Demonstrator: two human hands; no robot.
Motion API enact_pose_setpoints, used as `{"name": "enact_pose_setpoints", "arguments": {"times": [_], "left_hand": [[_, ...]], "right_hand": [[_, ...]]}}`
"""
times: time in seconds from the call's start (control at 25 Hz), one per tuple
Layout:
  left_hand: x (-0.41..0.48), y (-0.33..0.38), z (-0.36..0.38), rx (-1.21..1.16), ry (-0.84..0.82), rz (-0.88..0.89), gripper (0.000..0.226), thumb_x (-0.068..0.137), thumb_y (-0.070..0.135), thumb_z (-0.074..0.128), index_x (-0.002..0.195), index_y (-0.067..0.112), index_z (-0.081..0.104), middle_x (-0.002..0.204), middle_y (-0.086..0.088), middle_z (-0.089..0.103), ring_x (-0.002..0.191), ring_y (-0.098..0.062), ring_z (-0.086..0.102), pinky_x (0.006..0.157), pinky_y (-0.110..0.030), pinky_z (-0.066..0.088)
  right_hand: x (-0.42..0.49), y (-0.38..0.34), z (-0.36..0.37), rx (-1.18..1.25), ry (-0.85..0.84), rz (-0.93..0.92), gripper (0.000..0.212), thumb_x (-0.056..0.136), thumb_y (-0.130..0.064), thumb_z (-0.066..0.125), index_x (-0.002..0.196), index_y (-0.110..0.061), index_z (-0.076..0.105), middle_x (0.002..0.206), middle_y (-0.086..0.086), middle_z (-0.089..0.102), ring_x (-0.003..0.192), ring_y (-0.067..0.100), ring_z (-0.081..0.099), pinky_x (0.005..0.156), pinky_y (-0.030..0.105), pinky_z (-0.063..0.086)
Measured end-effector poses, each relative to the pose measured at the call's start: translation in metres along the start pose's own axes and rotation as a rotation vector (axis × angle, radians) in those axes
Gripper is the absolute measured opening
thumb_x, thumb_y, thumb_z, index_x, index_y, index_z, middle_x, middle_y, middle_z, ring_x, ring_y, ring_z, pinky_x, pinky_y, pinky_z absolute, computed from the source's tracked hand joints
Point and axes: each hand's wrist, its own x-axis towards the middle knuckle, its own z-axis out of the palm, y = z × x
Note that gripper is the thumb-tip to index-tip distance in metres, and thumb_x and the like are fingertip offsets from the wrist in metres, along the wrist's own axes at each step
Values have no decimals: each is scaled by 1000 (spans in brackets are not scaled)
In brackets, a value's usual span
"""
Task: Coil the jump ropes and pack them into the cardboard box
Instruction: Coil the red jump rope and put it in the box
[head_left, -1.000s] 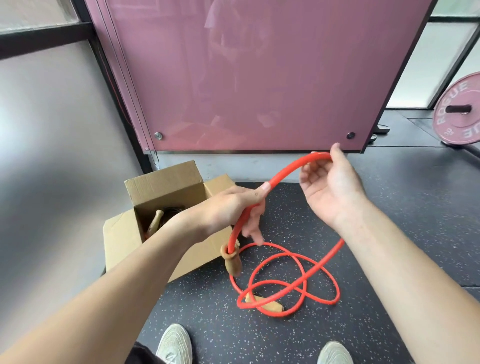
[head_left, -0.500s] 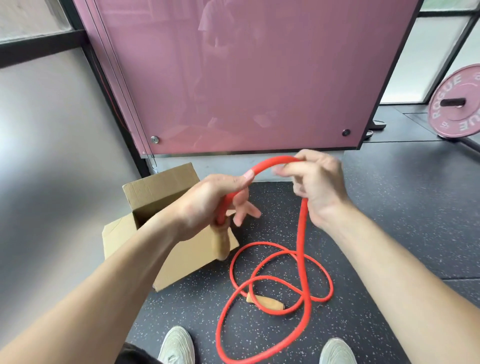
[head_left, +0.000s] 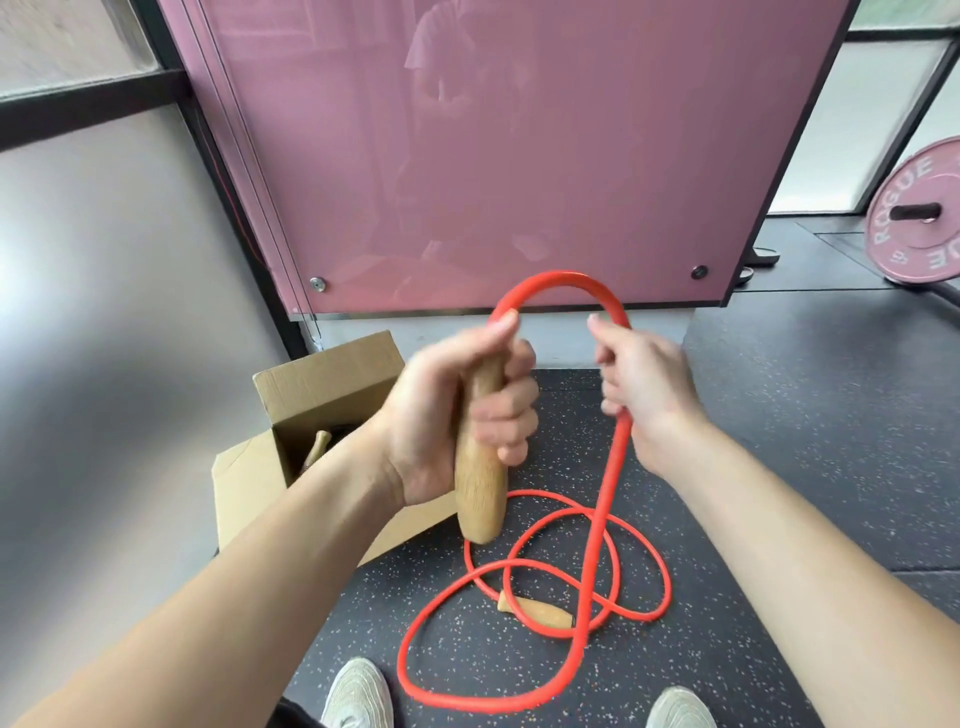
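Left hand (head_left: 441, 415) now fists the wooden handle (head_left: 480, 467) upright. The fingers (head_left: 506, 410) are wrapped tight round it and the thumb is pressed on top, where the red jump rope (head_left: 561, 278) leaves the wood. A second ago this hand held the rope itself and the handle dangled below.

Right hand (head_left: 644, 384), out wide a second ago with the rope across an open palm, has come in close beside the left. It pinches the rope between thumb and forefinger; the other fingers curl loosely round it. A short arch of rope stands between the two hands, up and to the right of the cardboard box (head_left: 322, 384).

From the right hand the rope drops to the floor (head_left: 779, 467) right of the box. It lies there in loose crossing loops, with the second handle (head_left: 540, 613) under one strand.

The box stands open left of the hands, partly behind the left forearm. Another wooden handle (head_left: 317, 447) pokes up inside, likely from a rope already packed.

Reading: the first loop of the coil is being set, with the held handle as anchor. Most of the rope is still to be gathered, and the crossed strands on the floor may snag as it is drawn up. The pack-in step is not yet near.
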Motion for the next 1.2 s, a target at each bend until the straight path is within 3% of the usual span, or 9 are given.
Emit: {"name": "enact_pose_setpoints", "arguments": {"times": [0.16, 0.28, 0.4, 0.52, 0.68, 0.8, 0.92, 1.04, 1.2], "left_hand": [[-2, 14, 7, -327, 62, 286, 17, 75, 15, 47, 83, 22, 34, 66, 3, 35, 59, -13, 36, 65, -27, 42], [-4, 17, 4, -323, 69, 325, 15, 97, 24, 47, 111, 20, 47, 83, -1, 47, 71, -15, 51, 83, -42, 54], [-6, 12, 7, -277, 78, 151, 34, 99, 54, 39, 124, 33, 49, 71, 1, 48, 55, -12, 52, 62, -33, 56], [-6, 8, 16, -181, 163, 14, 44, 94, 68, 36, 116, 38, 57, 57, 6, 35, 39, -5, 35, 37, -16, 35], [-3, 16, 12, -361, 273, 190, 49, 96, 62, 42, 97, 17, 62, 53, 7, 35, 34, -4, 34, 33, -14, 30], [2, 23, -4, -461, 426, 421, 47, 99, 60, 40, 91, 16, 53, 56, 6, 38, 37, -5, 36, 35, -17, 35], [5, 33, -24, -337, 703, 637, 43, 100, 60, 36, 99, 18, 44, 57, 5, 39, 39, -8, 36, 40, -17, 34], [4, 39, -39, -292, 844, 766, 40, 102, 57, 36, 101, 18, 38, 64, 1, 42, 42, -13, 41, 45, -20, 39], [0, 34, -55, 320, 986, 741, 30, 103, 48, 40, 96, 19, 37, 63, 0, 47, 42, -17, 45, 43, -25, 41]], "right_hand": [[-20, 31, 28, -595, -381, -67, 45, 101, -56, 32, 97, -17, 54, 71, 2, 55, 57, 20, 57, 53, 35, 50], [-27, 39, 40, -734, -408, -142, 50, 101, -59, 24, 110, -19, 53, 86, 5, 60, 77, 25, 62, 77, 46, 57], [-18, 37, 38, -554, -227, -153, 45, 102, -54, 27, 110, -21, 56, 84, -1, 58, 75, 22, 59, 79, 50, 57], [-11, 35, 28, -484, -39, -141, 42, 103, -53, 30, 99, -20, 56, 88, 4, 61, 85, 30, 63, 80, 56, 56], [-32, 34, 35, -550, -341, -8, 44, 103, -54, 26, 108, -17, 50, 77, 7, 56, 57, 22, 59, 54, 38, 56], [-63, 32, 52, -698, -659, -3, 42, 102, -57, 31, 113, -18, 45, 73, 6, 56, 49, 23, 61, 51, 38, 60], [-81, 14, 60, -771, -777, -136, 28, 98, -49, 51, 106, -23, 46, 75, 3, 58, 42, 20, 58, 41, 30, 52], [-93, 3, 62, -912, -898, -256, 28, 93, -48, 57, 109, -27, 47, 75, 0, 57, 49, 19, 59, 50, 29, 49], [-88, 8, 56, -843, -621, -501, 7, 88, -28, 60, 81, -28, 58, 57, -7, 48, 50, 11, 45, 50, 22, 36]]}}
